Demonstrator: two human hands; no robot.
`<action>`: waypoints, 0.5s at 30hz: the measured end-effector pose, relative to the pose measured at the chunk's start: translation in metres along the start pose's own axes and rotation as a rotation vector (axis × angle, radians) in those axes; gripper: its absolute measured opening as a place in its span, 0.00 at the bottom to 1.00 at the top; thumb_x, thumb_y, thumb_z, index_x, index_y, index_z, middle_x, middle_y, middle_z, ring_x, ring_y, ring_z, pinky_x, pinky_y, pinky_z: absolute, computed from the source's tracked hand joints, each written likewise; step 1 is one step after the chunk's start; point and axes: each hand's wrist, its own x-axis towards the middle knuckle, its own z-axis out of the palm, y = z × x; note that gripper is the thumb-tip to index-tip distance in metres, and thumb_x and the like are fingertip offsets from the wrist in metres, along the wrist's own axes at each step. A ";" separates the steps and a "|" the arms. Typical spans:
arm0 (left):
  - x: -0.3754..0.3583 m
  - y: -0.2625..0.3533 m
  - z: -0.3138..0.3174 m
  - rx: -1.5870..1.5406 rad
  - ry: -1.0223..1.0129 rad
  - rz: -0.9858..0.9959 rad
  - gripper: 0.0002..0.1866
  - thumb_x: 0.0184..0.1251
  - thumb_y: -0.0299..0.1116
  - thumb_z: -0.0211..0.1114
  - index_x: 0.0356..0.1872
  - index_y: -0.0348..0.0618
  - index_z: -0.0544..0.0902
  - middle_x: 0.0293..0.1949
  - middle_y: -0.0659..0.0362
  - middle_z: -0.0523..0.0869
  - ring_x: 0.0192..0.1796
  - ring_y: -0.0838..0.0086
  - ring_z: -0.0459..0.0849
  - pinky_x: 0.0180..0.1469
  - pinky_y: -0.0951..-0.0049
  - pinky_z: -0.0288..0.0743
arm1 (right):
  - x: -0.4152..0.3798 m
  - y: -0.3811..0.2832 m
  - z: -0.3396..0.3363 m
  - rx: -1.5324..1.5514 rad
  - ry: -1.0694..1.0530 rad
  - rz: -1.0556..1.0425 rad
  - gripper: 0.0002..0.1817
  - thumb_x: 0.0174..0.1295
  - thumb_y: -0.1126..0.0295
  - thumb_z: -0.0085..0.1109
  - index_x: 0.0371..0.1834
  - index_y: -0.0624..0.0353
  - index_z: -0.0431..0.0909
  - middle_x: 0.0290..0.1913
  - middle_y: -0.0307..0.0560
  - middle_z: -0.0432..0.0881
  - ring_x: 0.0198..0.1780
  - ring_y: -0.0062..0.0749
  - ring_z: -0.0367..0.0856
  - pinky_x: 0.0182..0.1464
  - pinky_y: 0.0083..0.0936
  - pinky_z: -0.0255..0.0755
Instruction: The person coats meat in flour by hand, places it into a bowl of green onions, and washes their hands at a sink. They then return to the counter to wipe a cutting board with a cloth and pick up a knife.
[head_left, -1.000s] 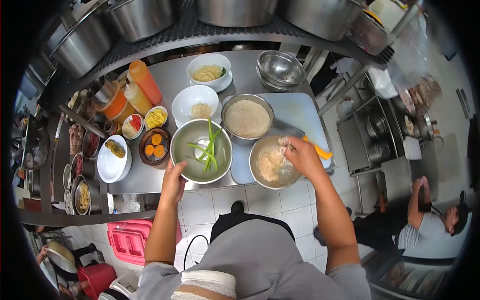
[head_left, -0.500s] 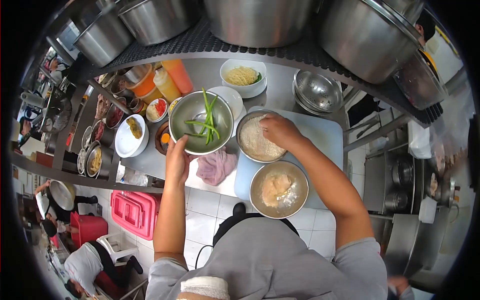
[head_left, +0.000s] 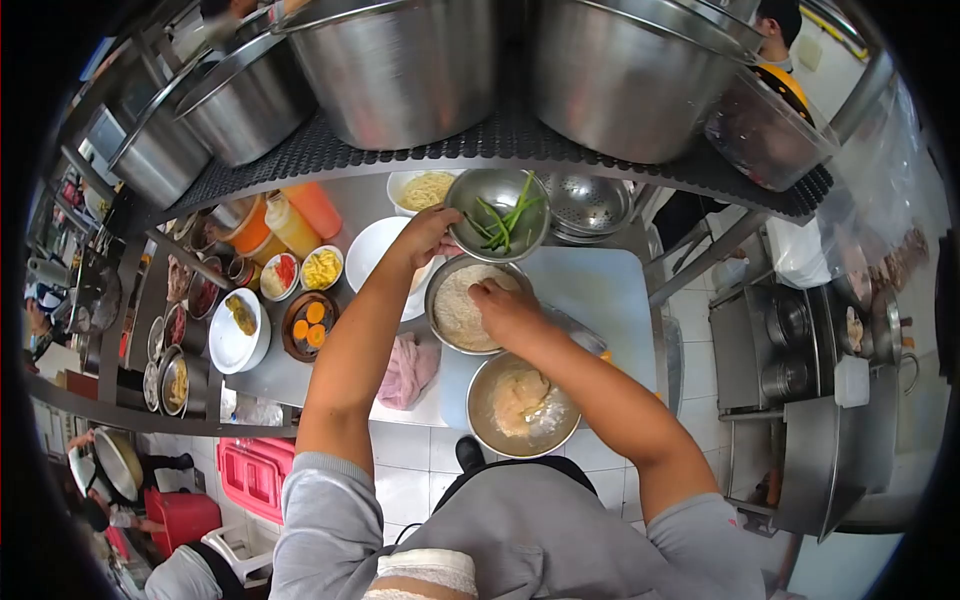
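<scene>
Under the shelf of big steel pots, a pale blue cutting board carries a round steel bowl of pale crumbs and, nearer the person, a steel bowl of creamy battered pieces. The left hand grips the rim of a small steel bowl of green beans, held raised above the counter; keeping it level seems wise. The right hand rests loosely curled in the crumbs, and it should press lightly.
</scene>
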 end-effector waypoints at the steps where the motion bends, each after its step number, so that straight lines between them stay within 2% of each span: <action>1: 0.005 0.002 0.005 0.001 -0.008 0.005 0.12 0.62 0.33 0.52 0.46 0.41 0.72 0.34 0.56 0.83 0.33 0.71 0.84 0.38 0.71 0.80 | -0.003 -0.004 -0.002 0.114 -0.043 0.092 0.13 0.56 0.71 0.47 0.43 0.60 0.75 0.46 0.53 0.76 0.44 0.46 0.79 0.43 0.41 0.74; 2: 0.010 0.003 0.010 0.042 -0.054 -0.022 0.12 0.62 0.33 0.53 0.46 0.42 0.73 0.34 0.57 0.83 0.32 0.72 0.84 0.37 0.72 0.80 | -0.007 -0.005 -0.002 0.109 0.064 0.074 0.15 0.56 0.72 0.47 0.46 0.60 0.71 0.45 0.54 0.75 0.39 0.48 0.80 0.40 0.41 0.75; 6: 0.035 0.004 0.032 0.227 -0.177 -0.065 0.16 0.59 0.35 0.58 0.48 0.41 0.74 0.34 0.59 0.83 0.31 0.75 0.83 0.36 0.75 0.78 | 0.000 0.006 0.019 0.018 0.049 0.066 0.16 0.56 0.73 0.46 0.48 0.59 0.70 0.46 0.54 0.75 0.41 0.47 0.80 0.40 0.40 0.75; 8: 0.044 0.008 0.050 0.384 -0.291 -0.076 0.19 0.57 0.36 0.59 0.49 0.41 0.74 0.36 0.57 0.82 0.29 0.75 0.81 0.32 0.76 0.78 | 0.005 0.006 0.027 -0.043 0.289 -0.033 0.20 0.53 0.75 0.46 0.51 0.58 0.68 0.46 0.53 0.74 0.42 0.46 0.80 0.40 0.41 0.74; 9: 0.050 0.009 0.061 0.388 -0.300 -0.070 0.19 0.57 0.36 0.59 0.49 0.41 0.74 0.36 0.57 0.82 0.29 0.75 0.81 0.32 0.76 0.78 | 0.005 0.008 0.030 -0.052 0.294 -0.027 0.20 0.53 0.75 0.46 0.51 0.58 0.68 0.46 0.53 0.74 0.42 0.46 0.80 0.40 0.41 0.74; 11: 0.066 0.001 0.081 0.582 -0.464 -0.066 0.20 0.56 0.36 0.60 0.50 0.41 0.75 0.37 0.57 0.81 0.28 0.76 0.80 0.30 0.77 0.78 | 0.002 -0.010 0.004 0.119 -0.013 0.188 0.18 0.52 0.75 0.47 0.49 0.60 0.70 0.47 0.52 0.74 0.43 0.45 0.79 0.41 0.42 0.74; 12: 0.071 -0.005 0.091 0.635 -0.436 -0.064 0.19 0.57 0.35 0.60 0.50 0.42 0.75 0.39 0.55 0.81 0.30 0.74 0.82 0.33 0.74 0.80 | 0.003 -0.010 0.013 0.113 0.082 0.195 0.17 0.52 0.76 0.47 0.47 0.60 0.73 0.47 0.52 0.74 0.41 0.45 0.80 0.39 0.43 0.74; 13: 0.072 -0.008 0.098 0.634 -0.440 -0.065 0.19 0.57 0.35 0.60 0.50 0.42 0.75 0.39 0.55 0.81 0.30 0.74 0.82 0.33 0.74 0.80 | 0.002 -0.007 0.018 0.112 0.080 0.198 0.17 0.52 0.76 0.47 0.47 0.60 0.73 0.47 0.52 0.74 0.41 0.45 0.80 0.39 0.43 0.74; 15: 0.075 -0.011 0.108 0.849 -0.472 -0.095 0.24 0.58 0.36 0.62 0.56 0.42 0.73 0.41 0.55 0.81 0.32 0.72 0.82 0.34 0.74 0.80 | 0.002 -0.001 0.026 0.048 0.119 0.127 0.17 0.53 0.76 0.46 0.48 0.57 0.73 0.48 0.52 0.74 0.41 0.44 0.80 0.36 0.42 0.75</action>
